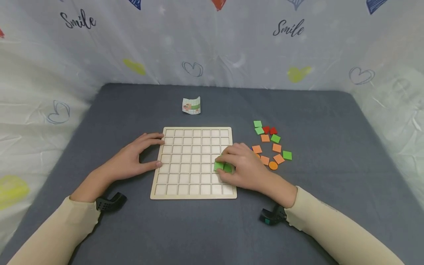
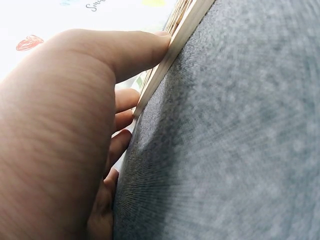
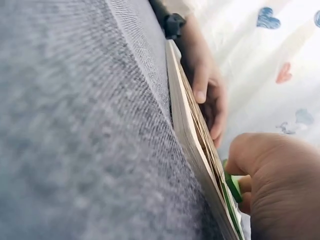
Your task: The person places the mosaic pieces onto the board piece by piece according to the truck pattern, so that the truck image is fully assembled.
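Note:
A pale wooden board [image 1: 187,169] with a grid of square cells lies flat on the dark table. Along its left edge, the fingertips and thumb of my left hand [image 1: 130,158] touch the rim, the fingers loosely extended. Over the right side of the grid, my right hand [image 1: 246,167] pinches a green square tile [image 1: 218,166] between thumb and fingers. That green tile [image 3: 232,187] appears tilted above the board in the right wrist view. Another green tile [image 1: 228,168] is beside it, partly covered by the right hand.
Right of the board are loose orange squares [image 1: 265,138], green squares [image 1: 287,155], red pieces [image 1: 273,131] and an orange round piece [image 1: 273,165]. A small curled picture card [image 1: 191,106] lies behind the board. A printed curtain [image 1: 212,44] hangs behind the table [image 1: 139,228].

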### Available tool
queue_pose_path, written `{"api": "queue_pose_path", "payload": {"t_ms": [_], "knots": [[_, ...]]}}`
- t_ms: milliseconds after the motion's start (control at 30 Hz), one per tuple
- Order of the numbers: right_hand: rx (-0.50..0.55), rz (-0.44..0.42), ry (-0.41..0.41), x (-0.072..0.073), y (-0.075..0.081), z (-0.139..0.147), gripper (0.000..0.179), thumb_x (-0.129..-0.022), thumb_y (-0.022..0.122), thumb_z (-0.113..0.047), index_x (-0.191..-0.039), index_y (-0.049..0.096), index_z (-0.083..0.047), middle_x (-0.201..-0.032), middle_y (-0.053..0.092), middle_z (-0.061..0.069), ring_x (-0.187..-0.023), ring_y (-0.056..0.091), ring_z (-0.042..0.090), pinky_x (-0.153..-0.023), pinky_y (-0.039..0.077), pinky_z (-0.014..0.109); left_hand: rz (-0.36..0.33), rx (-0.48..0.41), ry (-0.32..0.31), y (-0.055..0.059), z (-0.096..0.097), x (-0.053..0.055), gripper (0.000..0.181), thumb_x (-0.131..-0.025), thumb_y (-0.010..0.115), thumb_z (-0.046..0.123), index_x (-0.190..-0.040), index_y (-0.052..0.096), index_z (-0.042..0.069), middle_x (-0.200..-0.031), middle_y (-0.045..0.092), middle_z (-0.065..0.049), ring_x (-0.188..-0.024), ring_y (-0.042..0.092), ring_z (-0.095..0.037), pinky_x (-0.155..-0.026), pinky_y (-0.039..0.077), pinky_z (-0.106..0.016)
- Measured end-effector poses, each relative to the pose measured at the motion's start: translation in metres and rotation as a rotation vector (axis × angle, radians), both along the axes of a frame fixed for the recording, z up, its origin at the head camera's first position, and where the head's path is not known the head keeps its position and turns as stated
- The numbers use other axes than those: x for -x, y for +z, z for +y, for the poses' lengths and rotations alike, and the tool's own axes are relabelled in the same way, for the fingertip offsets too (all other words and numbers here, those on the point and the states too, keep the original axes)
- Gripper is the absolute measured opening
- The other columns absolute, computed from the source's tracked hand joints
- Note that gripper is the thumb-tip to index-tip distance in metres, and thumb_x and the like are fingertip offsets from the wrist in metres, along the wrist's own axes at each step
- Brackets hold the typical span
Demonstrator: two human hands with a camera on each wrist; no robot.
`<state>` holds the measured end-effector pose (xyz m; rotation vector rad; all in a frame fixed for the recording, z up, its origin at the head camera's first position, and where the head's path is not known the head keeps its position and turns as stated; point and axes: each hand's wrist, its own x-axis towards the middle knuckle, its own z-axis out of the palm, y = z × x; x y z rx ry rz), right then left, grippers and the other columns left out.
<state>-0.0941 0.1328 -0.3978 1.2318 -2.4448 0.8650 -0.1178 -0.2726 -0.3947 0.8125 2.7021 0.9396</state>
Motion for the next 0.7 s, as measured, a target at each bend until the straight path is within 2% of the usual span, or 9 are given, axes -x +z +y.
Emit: {"api": "queue_pose_path", "payload": {"t_ms": [367,700], "knots": [[-0.053,0.032,0.047,0.0054,-0.0011,-0.0090,0.019,-0.091,0.081,-0.021,-0.106,0.086,-0.012,-0.096,0.069,-0.002,-0.088,0.060,0.016,-0.076,0.047,0.036,-0.001,-0.004,0.000,-0.0023,-0.0004,0.0000,0.064,-0.100,0.084,0.038,-0.156,0.059,0.018,-0.173,0.039,-0.006,-0.165,0.023,-0.039,-0.132,0.019,-0.068],[-0.052,0.000,0.046,0.0054,-0.0006,-0.0081,0.020,-0.092,0.080,-0.021,-0.109,0.086,-0.012,-0.098,0.067,-0.002,-0.089,0.059,0.016,-0.080,0.051,0.037,-0.013,0.013,0.011,0.0013,-0.0001,-0.0004,0.065,-0.100,0.084,0.039,-0.156,0.058,0.018,-0.173,0.038,-0.006,-0.165,0.017,-0.043,-0.129,0.020,-0.074]]}}
